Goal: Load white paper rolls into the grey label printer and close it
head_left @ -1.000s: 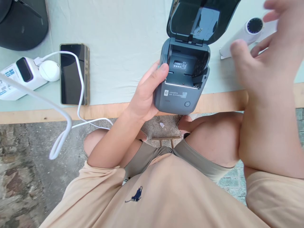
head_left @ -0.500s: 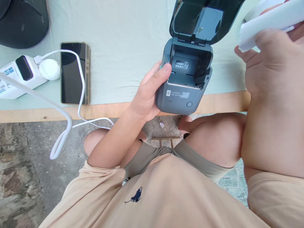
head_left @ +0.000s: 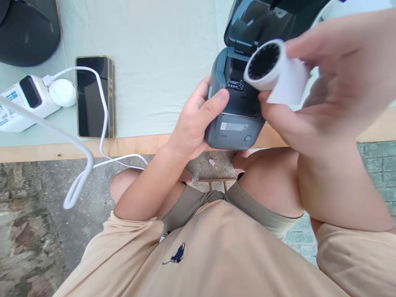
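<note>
The dark blue-grey plastic printer [head_left: 233, 134], lid open, sits in the left hand's [head_left: 198, 117] closed grip at the edge of the cloth-covered bench [head_left: 148, 82]. Right of that grip, the right hand [head_left: 321, 82] pinches a white paper roll [head_left: 283, 76], partly blocking the compartment; left lies a black rectangular phone [head_left: 94, 107].

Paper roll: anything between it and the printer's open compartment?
Nothing visible between the paper roll in the right hand and the compartment of the printer. The lid stands open; the left hand's thumb is at the compartment's left edge.
</note>
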Demonstrator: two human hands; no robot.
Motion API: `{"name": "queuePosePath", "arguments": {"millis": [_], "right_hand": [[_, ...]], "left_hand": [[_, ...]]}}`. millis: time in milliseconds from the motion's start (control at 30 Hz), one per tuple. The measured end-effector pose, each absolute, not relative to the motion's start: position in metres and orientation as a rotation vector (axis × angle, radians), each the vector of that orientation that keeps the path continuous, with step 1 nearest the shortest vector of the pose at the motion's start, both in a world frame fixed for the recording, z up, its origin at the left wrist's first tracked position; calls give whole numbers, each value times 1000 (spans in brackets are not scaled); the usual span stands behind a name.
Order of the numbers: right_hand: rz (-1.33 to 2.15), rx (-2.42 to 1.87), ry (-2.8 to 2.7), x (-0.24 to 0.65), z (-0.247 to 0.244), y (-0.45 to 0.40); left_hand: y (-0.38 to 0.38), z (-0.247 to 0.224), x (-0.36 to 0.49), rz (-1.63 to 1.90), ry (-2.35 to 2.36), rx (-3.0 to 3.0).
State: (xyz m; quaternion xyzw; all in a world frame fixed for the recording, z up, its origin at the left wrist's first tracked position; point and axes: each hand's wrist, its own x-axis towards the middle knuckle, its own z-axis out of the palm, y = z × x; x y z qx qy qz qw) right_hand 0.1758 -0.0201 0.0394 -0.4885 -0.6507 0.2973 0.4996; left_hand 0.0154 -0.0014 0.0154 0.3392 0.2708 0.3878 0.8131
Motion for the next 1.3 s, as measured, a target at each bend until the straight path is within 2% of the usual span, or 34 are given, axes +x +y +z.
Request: {"name": "queuePosePath", "arguments": {"millis": [133, 400, 500, 633, 767, 933, 1067, 1233, 1300], "right_hand": [[127, -1362, -2098, 174, 45, -20], [-39, -1428, -2042, 180, 42, -21], [-97, -1296, -2035, 182, 37, -20], [-31, -1013, -2125, 180, 32, -20], [63, -959, -2222, 175, 32, -24], [172, -1240, -1905, 173, 38, -26], [337, -1490, -1928, 168, 46, -28], [402, -1405, -1690, 172, 41, -28], [530, -1261, -1595, 184, 30, -24]], "left_hand": [[-2, 15, 17, 865, 591, 717], [-3, 14, 18, 886, 579, 638], [-3, 15, 19, 894, 569, 630], [-4, 18, 21, 953, 568, 623], [-4, 15, 19, 968, 552, 631], [-4, 11, 16, 968, 603, 717], [-4, 11, 15, 962, 630, 744], [-4, 12, 15, 899, 695, 816], [-4, 14, 16, 881, 706, 834]]}}
